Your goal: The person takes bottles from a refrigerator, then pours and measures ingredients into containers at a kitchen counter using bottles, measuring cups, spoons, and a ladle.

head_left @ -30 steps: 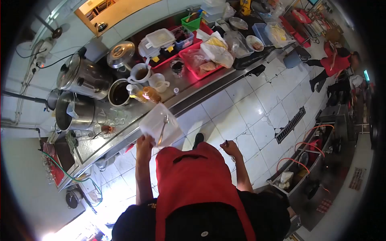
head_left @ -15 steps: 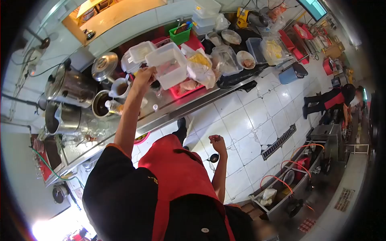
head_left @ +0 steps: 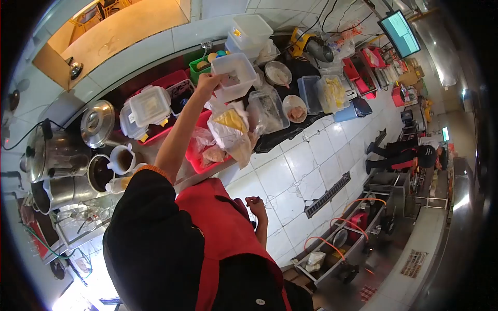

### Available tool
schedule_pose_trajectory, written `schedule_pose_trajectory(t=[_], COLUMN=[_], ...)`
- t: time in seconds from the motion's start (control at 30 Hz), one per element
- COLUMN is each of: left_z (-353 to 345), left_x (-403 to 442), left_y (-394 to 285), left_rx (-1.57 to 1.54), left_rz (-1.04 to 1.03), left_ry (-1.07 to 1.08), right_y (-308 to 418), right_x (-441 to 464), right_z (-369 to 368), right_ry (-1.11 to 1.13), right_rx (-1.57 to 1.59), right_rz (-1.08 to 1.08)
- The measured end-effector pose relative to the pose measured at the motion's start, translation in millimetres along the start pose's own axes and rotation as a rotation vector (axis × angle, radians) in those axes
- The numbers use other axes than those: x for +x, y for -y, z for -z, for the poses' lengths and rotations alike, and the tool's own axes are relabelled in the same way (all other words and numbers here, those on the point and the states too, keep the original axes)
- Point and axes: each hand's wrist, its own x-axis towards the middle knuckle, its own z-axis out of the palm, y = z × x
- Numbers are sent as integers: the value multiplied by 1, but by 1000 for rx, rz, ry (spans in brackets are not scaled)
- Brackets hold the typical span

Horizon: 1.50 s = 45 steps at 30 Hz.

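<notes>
My left hand (head_left: 208,85) grips the rim of a translucent plastic container (head_left: 241,67), tilted with its open top facing me. It is raised over the far side of the counter, in front of a stack of similar containers (head_left: 249,32) and beside a green basket (head_left: 199,68). Below it lies a white plastic bag with something yellow (head_left: 231,120), next to a red tray (head_left: 196,161) of bagged pale pink food. My right hand (head_left: 256,206) hangs low by the red apron, fingers curled; whatever they hold, if anything, is unclear.
Metal pots (head_left: 57,155) and a jug of brown liquid (head_left: 122,158) stand at the left. Lidded containers (head_left: 149,106) sit beside them. A bowl of pinkish food (head_left: 295,109) is right of the bags. A co-worker (head_left: 415,155) stands across the tiled floor.
My left hand has carried the translucent container away from the lidded boxes toward the stack and green basket. My view has shifted right along the counter. My right hand stays low and curled.
</notes>
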Motion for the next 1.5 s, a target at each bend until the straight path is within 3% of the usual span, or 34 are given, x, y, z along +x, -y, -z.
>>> schedule_pose_trajectory(t=[0.13, 0.2, 0.37, 0.6, 0.73, 0.77, 0.8, 0.83, 0.87, 0.9, 0.93, 1.0, 1.07, 1.13, 1.17, 1.2, 1.27, 1.3, 1.33, 1.4, 1.5], left_z=[-8, -6, 6, 37, 34, 65, 53, 49, 39, 52, 50, 29, 29, 19, 9, -2, 7, 9, 12, 33, 86], left_x=[39, 56, 81, 90, 69, 109, 107, 108, 96, 124, 111, 72, 44, -5, -38, -85, -138, -169, -201, -261, -343], left_y=[25, 45, 88, 118, 98, 156, 143, 139, 114, 164, 150, 109, 101, 81, 60, 26, 29, 18, 5, -4, -1], left_rx=[-15, 7, 44, 126, 523, 594, 1042, 1180, 1151, 948, 817, 879, 823, 701, 644, 587, 541, 504, 463, 438, 655], left_rz=[2, 10, -66, -47, 105, 151, 8, -91, 190, 105, 180, 95, 53, -131, -224, -315, -368, -358, -350, -203, 246], left_ry=[8, 17, -136, -293, -445, -318, -275, -235, -207, -431, -407, -532, -626, -622, -562, -497, -307, -241, -170, -95, -59], right_y=[-30, 25, -3, 48, 64, 67, 72, 78, 86, 90, 91, 67, 123, 175, 208, 224, 277, 308, 344, 374, 403], right_x=[19, 1, 24, 55, 84, 90, 96, 102, 106, 110, 118, 151, 150, 144, 138, 140, 134, 125, 109, 97, 78], right_z=[-6, 6, 9, 46, 73, 80, 88, 96, 106, 115, 124, 146, 156, 166, 170, 172, 162, 153, 142, 118, 85], right_ry=[36, 34, 159, 281, 342, 360, 385, 414, 447, 492, 542, 702, 625, 739, 866, 996, 1276, 1303, 1321, 1209, 1206], right_rx=[-20, -169, -9, -49, -51, -53, -55, -60, -70, -103, -138, -364, -562, -631, -794, -748, -429, -411, -400, -405, -565], right_rz=[-39, -44, -49, -110, -97, -100, -107, -118, -126, -110, -85, 286, 955, 918, 668, 472, 232, 143, 294, 949, 1118])
